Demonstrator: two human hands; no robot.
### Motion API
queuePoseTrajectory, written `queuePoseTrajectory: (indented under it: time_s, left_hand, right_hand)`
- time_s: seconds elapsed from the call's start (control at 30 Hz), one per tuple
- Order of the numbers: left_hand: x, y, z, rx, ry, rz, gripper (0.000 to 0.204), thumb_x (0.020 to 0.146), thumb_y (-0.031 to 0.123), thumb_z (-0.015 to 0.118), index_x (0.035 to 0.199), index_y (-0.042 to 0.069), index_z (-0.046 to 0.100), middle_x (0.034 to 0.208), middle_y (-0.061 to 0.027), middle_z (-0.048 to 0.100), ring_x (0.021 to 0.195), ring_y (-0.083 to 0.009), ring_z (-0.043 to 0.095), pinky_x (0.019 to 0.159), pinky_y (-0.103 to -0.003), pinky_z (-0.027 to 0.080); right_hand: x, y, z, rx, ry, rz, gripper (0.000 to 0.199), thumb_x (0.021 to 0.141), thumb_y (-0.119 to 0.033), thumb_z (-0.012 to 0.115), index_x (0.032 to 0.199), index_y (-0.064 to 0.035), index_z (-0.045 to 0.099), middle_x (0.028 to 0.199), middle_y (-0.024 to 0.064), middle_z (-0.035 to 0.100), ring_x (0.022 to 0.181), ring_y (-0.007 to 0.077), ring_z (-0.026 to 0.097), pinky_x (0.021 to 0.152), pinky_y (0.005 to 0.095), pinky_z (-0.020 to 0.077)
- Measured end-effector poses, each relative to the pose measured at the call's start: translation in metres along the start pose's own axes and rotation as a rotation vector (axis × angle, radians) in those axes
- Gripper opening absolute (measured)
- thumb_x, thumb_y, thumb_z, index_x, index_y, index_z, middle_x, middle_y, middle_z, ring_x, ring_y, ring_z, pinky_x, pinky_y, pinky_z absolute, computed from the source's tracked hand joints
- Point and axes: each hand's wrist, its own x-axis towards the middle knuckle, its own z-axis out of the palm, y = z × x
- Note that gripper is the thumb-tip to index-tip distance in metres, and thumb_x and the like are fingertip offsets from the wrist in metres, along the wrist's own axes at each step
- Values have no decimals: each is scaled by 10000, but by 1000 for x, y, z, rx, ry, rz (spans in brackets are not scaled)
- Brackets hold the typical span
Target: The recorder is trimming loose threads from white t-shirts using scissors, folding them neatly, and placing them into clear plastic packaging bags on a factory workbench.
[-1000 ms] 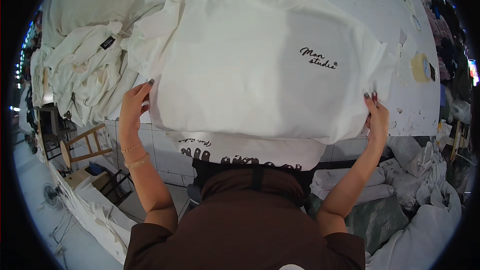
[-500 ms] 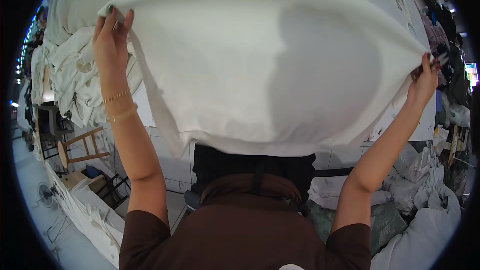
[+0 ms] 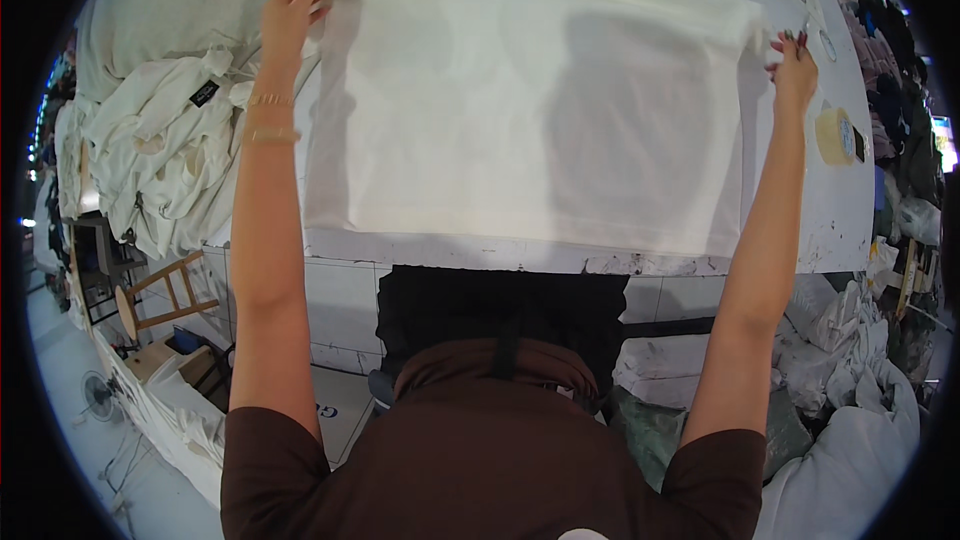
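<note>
1. Left hand: fingers nearly together, looks like pinching white cloth at its far corner, upper left of frame.
2. Right hand: fingers half-curled at the other far corner, upper right; blurry, can't tell if gripping.
3. White cloth: upper middle of frame, mostly flat on table, far edge rumpled.
4. Likely step: spreading it out.
5. Next move probably calls for lowering corners evenly.

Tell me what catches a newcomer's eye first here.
The broad white garment across the middle of the table, with the left hand and right hand at its far corners. Next, the crumpled white pile at left and yellowish tape roll at right.
</note>
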Motion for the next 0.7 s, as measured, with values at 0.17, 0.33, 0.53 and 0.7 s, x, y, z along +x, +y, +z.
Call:
queuePoseTrajectory:
  time_s: [0.17, 0.33, 0.53, 0.7]
  left_hand:
    - [-96, 11, -99, 642, -297, 186, 308, 817, -27, 507, 1074, 61, 652, 1084, -46, 620, 963, -143, 569, 840, -258, 431]
    - [-187, 10, -117, 571, -515, 36, 391, 683, -161, 478, 905, 59, 712, 1167, -38, 532, 896, -151, 496, 831, -252, 420]
    - [-213, 8, -99, 592, -389, -12, 387, 697, -151, 491, 911, 76, 719, 1214, -24, 509, 884, -157, 470, 828, -254, 424]
    - [-205, 2, -90, 254, -132, -102, 211, 805, -65, 543, 945, 22, 675, 969, -30, 617, 652, -77, 482, 597, -193, 398]
  right_hand:
    - [-94, 14, -81, -161, -357, 5, 234, 890, -96, 541, 1075, -38, 671, 821, -10, 602, 715, 80, 451, 676, 213, 371]
    - [-169, 50, -138, -186, -679, -44, 383, 702, 146, 499, 975, -24, 707, 746, -25, 334, 659, 91, 317, 612, 198, 247]
    - [-187, 54, -142, -133, -705, 73, 375, 715, 156, 495, 968, -17, 710, 795, -34, 306, 682, 70, 314, 625, 185, 223]
    - [-188, 72, -127, 37, -398, 248, 72, 871, -36, 595, 835, -8, 651, 657, -63, 386, 580, 42, 306, 526, 193, 242]
